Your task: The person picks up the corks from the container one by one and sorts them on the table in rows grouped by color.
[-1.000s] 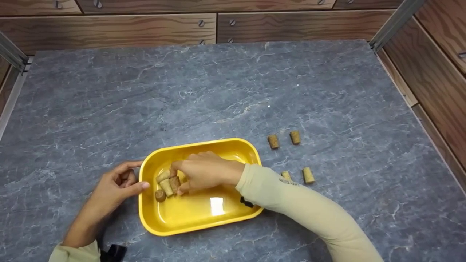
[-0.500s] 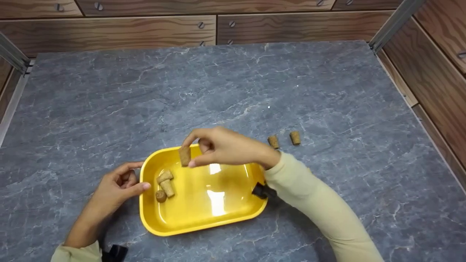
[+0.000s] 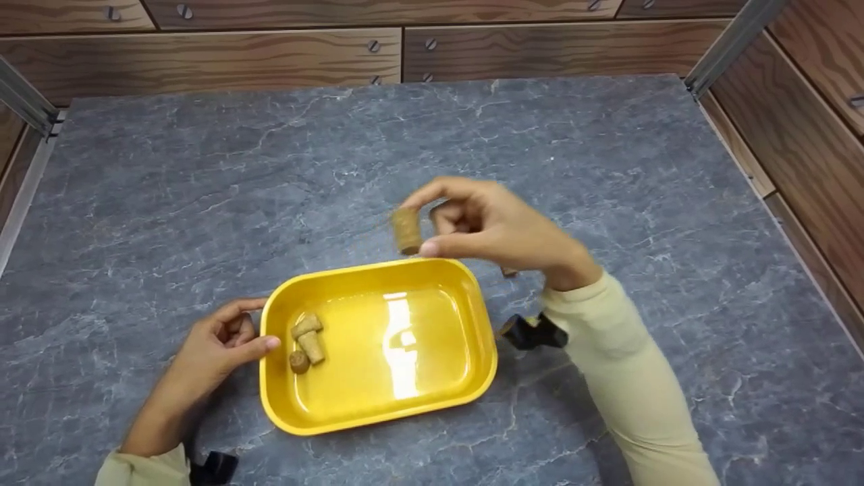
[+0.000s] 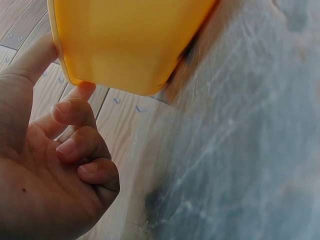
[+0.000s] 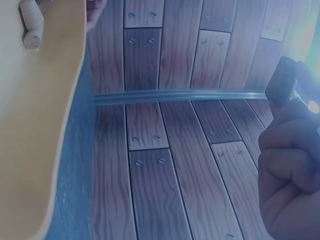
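Observation:
In the head view a yellow plastic tub (image 3: 358, 378) stands on the table. My left hand (image 3: 212, 347) pinches its left rim, thumb over the edge and index finger at the outer wall; the other fingers curl loosely, as the left wrist view (image 4: 65, 160) shows. Up beyond the tub's far rim, my right hand (image 3: 503, 226) holds a tapered cork (image 3: 406, 231) between thumb and fingertips. The same cork (image 5: 281, 82) appears dark in the right wrist view. Inside the tub, three corks (image 3: 311, 346) lie bunched near the left wall, two pale and one browner.
Behind my right hand, the end of a brown cork (image 3: 509, 272) shows on the grey marbled table (image 3: 304, 175). My right forearm (image 3: 628, 364) and its black wrist camera (image 3: 533, 332) cover the area right of the tub. Wood-patterned panels (image 3: 202, 57) border the table.
My right hand has lifted a cork out of the tub and carried it up and right, past the far rim. Three corks stay in the tub. My left hand has kept its place.

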The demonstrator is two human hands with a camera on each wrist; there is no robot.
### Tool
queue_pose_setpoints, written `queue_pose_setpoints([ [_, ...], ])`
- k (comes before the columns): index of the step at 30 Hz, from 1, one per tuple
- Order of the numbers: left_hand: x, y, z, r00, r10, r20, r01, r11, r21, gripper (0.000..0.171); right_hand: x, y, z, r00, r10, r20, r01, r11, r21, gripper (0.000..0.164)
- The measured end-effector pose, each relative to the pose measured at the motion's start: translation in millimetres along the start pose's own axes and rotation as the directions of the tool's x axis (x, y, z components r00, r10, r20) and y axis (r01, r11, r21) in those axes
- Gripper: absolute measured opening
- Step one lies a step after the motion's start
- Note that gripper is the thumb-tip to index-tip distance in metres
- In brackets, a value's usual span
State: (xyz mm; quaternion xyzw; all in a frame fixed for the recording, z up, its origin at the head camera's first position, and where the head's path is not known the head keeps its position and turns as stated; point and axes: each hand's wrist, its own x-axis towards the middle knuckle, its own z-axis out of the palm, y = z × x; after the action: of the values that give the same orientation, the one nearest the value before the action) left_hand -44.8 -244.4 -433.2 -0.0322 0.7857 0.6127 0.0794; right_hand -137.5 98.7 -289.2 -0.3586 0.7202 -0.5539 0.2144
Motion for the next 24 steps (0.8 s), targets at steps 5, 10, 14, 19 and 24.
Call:
queue_pose_setpoints([
  [5,0.5,0.7,-0.6,1.0,-0.007,-0.004,0.007,1.0,-0.005,0.04,-13.7,-2.0,-18.1,0.997,-0.028,-0.069,0.027,1.0,-0.008,0.036],
  [10,1.2,0.4,-0.9,1.0,-0.001,-0.006,0.001,1.0,-0.012,0.041,-34.1,-3.8,-37.8,0.989,-0.019,-0.144,0.022,0.999,0.023,0.035],
  [14,0.4,-0.2,-1.6,1.0,0.007,-0.004,-0.007,1.0,-0.019,0.041,-53.9,-3.1,-53.2,0.974,0.023,-0.223,-0.016,0.999,0.034,0.035],
  [19,-0.4,-0.2,-1.6,1.0,0.009,-0.007,-0.009,1.0,-0.008,0.041,-79.5,8.0,-74.8,0.945,0.106,-0.309,-0.117,0.993,-0.018,0.037],
  [24,0.2,-1.2,-0.4,1.0,0.014,0.002,-0.014,1.0,0.004,0.042,-105.2,27.8,-98.5,0.944,0.164,-0.287,-0.205,0.972,-0.116,0.038],
])
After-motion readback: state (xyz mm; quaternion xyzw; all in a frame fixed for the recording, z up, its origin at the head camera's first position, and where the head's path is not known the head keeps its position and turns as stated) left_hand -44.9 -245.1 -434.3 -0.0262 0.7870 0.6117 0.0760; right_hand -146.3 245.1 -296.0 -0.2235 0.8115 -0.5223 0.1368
